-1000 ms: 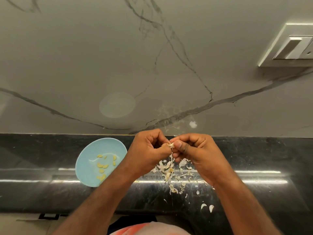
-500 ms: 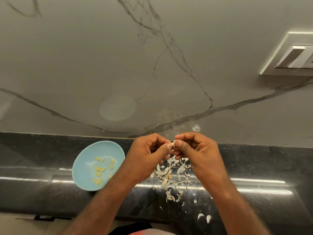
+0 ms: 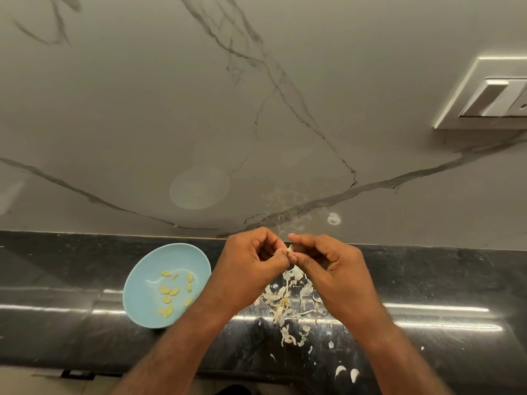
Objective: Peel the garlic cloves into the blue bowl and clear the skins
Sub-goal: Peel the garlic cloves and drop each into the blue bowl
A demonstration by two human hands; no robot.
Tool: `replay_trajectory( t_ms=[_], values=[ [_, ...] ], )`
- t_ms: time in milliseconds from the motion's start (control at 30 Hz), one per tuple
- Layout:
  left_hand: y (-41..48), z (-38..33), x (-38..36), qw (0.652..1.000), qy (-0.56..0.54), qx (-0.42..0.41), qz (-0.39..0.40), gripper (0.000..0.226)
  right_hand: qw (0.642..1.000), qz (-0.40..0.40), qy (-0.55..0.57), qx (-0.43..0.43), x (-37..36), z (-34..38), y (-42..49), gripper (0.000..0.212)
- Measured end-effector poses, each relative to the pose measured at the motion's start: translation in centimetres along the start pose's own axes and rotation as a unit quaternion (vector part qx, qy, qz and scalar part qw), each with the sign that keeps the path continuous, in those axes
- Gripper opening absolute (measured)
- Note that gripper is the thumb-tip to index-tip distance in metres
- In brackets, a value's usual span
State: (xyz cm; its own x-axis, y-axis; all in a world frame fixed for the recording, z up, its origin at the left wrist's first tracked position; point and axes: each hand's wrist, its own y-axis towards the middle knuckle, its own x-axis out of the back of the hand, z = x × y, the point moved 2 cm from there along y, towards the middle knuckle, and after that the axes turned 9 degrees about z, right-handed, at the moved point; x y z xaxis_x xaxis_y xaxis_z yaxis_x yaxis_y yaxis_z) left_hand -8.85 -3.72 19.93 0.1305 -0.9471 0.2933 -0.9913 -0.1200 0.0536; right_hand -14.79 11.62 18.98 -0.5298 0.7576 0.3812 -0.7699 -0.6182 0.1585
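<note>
At centre frame, the left hand (image 3: 251, 266) and right hand (image 3: 333, 269) pinch one garlic clove (image 3: 290, 249) between their fingertips above a scatter of skins (image 3: 285, 303) on the dark worktop (image 3: 427, 280). Peeled cloves (image 3: 168, 292) lie in the blue bowl (image 3: 142, 286), lower left.

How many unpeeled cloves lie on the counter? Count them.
2: left clove and right clove, side by side near the counter's front edge. The skins may hide more.

Since 1.0 s ago: right hand (image 3: 336, 269) has loosened its curl, index finger now stretched over the garlic clove (image 3: 290, 248), which shows more plainly.
</note>
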Motion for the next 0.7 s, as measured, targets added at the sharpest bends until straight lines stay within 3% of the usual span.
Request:
replay_trajectory(
  t_ms=[167,400,700],
  values=[
    [0.1,-0.1,0.2,1.000,0.007,-0.006,-0.004,0.009,1.000,0.007,0.000,0.025,-0.4,0.8,-0.2,0.029],
    [0.4,-0.2,0.3,0.998,-0.068,0.002,-0.008,0.010,0.991,-0.009,0.134,0.005,-1.0,1.0,-0.4,0.015],
    [0.6,0.5,1.2,0.994,-0.056,0.049,-0.084,0.017,0.935,-0.091,0.342,-0.015,0.6,0.8,0.0,0.017]
  ],
)
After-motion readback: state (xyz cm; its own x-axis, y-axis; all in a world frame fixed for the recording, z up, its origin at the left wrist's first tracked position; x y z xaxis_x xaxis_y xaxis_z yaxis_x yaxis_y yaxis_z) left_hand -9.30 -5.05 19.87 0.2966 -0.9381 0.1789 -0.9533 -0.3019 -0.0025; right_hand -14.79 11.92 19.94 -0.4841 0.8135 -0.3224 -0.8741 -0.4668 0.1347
